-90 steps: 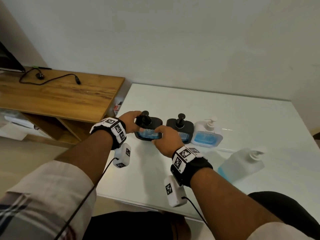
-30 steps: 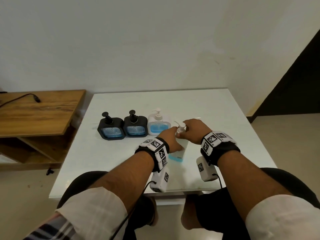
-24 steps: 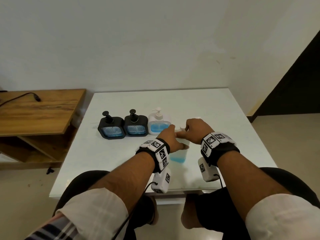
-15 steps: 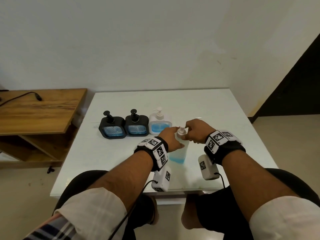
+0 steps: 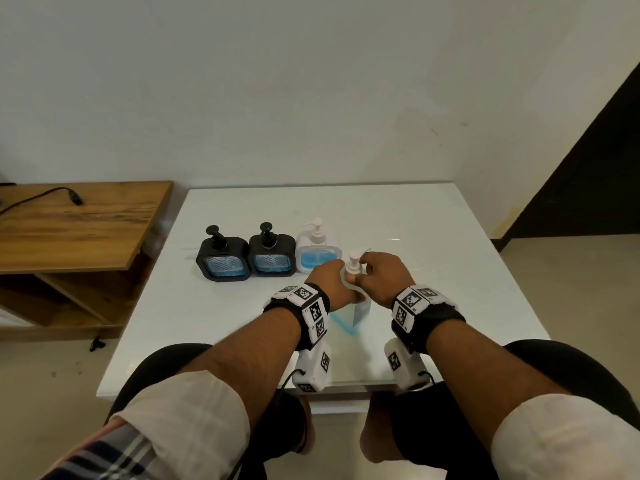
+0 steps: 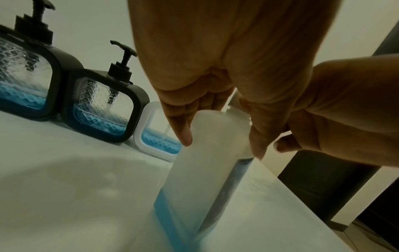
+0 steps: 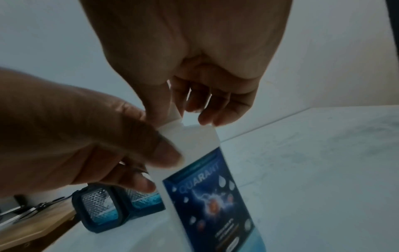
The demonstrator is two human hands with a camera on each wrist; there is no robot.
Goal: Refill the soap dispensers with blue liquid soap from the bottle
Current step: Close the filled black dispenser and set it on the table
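White glossy table [image 5: 433, 237] sits against a pale wall, w/ a wooden side desk [image 5: 69, 230] to your left. You're seated, arms reaching over the near half of the table.

Refill bottle [image 6: 200, 170] stands near the front-centre of the table, slightly tilted: translucent white plastic, mostly empty, blue soap only in the bottom part, blue label [image 7: 215, 201] w/ droplet art on one face, white pump top [image 5: 354, 263].

Your left hand [image 5: 334, 284] wraps the bottle's shoulder, fingers curled round it. Your right hand [image 5: 384, 278] pinches the pump collar w/ thumb and fingertips.

Behind the bottle, 3 square dispensers stand in a row, touching: two black ones [image 5: 223, 259] [image 5: 272, 254] w/ textured clear windows, then a white one [image 5: 317, 252], each partly filled w/ blue soap.
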